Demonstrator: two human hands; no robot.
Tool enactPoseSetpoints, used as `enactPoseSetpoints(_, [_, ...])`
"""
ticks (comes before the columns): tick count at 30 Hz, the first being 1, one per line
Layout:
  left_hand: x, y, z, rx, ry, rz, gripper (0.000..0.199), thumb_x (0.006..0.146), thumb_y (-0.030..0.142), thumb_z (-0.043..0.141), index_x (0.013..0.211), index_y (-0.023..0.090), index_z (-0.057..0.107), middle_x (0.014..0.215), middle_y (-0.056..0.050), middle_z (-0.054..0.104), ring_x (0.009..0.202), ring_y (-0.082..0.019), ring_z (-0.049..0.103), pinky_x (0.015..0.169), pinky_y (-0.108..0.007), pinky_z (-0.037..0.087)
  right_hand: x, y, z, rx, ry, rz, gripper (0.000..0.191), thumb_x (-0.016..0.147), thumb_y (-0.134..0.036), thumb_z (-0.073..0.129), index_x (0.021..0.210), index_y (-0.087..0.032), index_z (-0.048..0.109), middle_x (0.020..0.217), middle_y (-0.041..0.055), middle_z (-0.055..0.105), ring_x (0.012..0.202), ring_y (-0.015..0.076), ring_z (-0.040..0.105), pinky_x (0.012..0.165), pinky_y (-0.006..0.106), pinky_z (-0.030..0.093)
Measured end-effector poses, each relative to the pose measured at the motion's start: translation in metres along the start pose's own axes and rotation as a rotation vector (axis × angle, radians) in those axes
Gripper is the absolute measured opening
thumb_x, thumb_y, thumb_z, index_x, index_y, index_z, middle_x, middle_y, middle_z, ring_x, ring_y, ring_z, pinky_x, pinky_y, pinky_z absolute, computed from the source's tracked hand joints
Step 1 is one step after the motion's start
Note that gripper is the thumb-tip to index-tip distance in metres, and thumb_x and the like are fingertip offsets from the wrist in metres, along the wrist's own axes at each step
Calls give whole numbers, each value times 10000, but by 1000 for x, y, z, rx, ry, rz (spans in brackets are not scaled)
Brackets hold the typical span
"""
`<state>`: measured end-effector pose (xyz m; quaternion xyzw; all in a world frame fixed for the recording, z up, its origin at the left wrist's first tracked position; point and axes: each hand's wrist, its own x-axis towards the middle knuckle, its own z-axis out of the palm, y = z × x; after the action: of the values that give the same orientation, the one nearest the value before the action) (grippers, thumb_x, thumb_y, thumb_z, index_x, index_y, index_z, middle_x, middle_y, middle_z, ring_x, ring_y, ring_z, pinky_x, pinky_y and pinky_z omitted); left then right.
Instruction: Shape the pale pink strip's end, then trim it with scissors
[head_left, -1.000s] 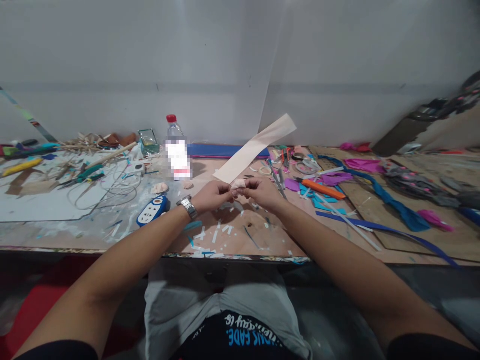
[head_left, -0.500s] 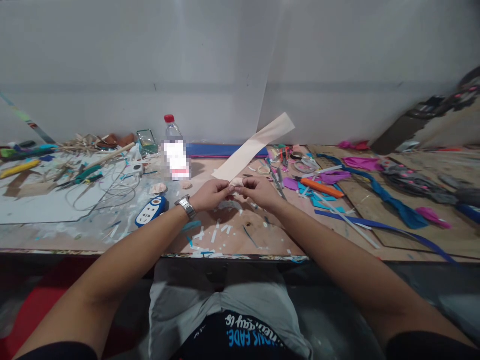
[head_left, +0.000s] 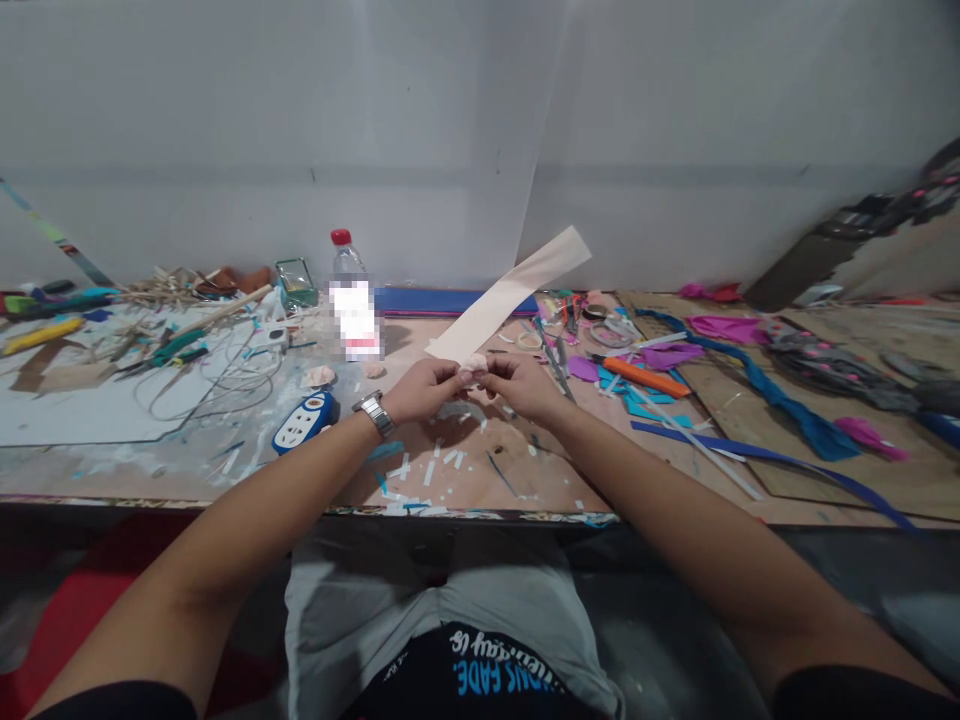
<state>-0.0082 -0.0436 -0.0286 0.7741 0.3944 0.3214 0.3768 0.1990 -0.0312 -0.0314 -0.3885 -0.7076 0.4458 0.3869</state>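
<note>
My left hand (head_left: 429, 388) and my right hand (head_left: 519, 386) meet over the middle of the bench. Between their pinched fingertips is a small gathered pale-pink paper flower (head_left: 474, 364), partly covered by the fingers. A long pale crepe paper strip (head_left: 510, 297) slants up to the right from just behind it; whether the two are joined is hidden. Two similar pale-pink paper pieces, a larger one (head_left: 318, 377) and a smaller one (head_left: 373, 370), lie left of my hands. A metal-banded watch sits on my left wrist.
A blue-and-white power strip (head_left: 304, 422) and a red-capped bottle (head_left: 354, 300) stand left. To the right lie an orange cutter (head_left: 646, 376), scissors, tape rolls and a blue paper strip (head_left: 795, 458). Pliers (head_left: 176, 347) and sticks cover a white board. Paper scraps litter the front.
The fingertips have shifted slightly around the gathered paper, and more of its ruffled top shows. The long strip stays nearly where it was.
</note>
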Motion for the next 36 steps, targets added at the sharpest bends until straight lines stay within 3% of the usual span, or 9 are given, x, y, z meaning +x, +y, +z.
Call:
enactPoseSetpoints(5, [0, 1, 0, 64, 4, -6, 545, 943, 603, 511, 776, 114, 683, 719, -60, 694, 582, -106, 530, 556, -224, 371, -2, -4, 1, -22, -6, 21, 373, 759, -536, 725, 740, -169, 659, 642, -5, 600, 567, 113, 502, 546, 252, 375])
enactPoseSetpoints(14, [-1, 3, 2, -11, -42, -19, 507, 939, 578, 540, 828, 112, 705, 748, -68, 703, 607, -111, 563, 573, -224, 407, -2, -3, 0, -33, -14, 12, 372, 769, -523, 726, 706, -167, 642, 615, -12, 586, 550, 103, 489, 532, 243, 378])
enactPoseSetpoints(19, [0, 0, 0, -59, -2, -23, 531, 926, 603, 541, 810, 108, 693, 740, -62, 689, 577, -100, 526, 543, -221, 377, -2, -3, 0, 22, -6, -9, 379, 825, -546, 680, 809, -170, 639, 730, -1, 625, 574, 100, 550, 546, 238, 421])
enactPoseSetpoints(25, [1, -2, 0, -85, 49, -123, 527, 898, 612, 568, 807, 109, 696, 728, -69, 692, 509, -91, 494, 498, -222, 359, 1, 3, 1, 170, 82, -28, 371, 768, -490, 773, 892, -208, 566, 748, -46, 606, 591, 106, 619, 589, 242, 492])
enactPoseSetpoints(30, [1, -4, 1, -83, 20, -88, 527, 894, 616, 577, 844, 106, 702, 707, -55, 672, 516, -90, 483, 500, -220, 350, 1, 6, 2, 180, 69, -42, 404, 729, -466, 825, 851, -210, 537, 741, -29, 648, 606, 124, 631, 592, 258, 509])
enactPoseSetpoints(36, [2, -6, 2, -121, 20, -48, 514, 901, 605, 581, 834, 107, 691, 739, -57, 674, 600, -105, 538, 552, -218, 382, 0, 2, 3, 146, 94, -61, 347, 723, -391, 814, 784, -206, 527, 679, -48, 592, 573, 116, 614, 551, 238, 483])
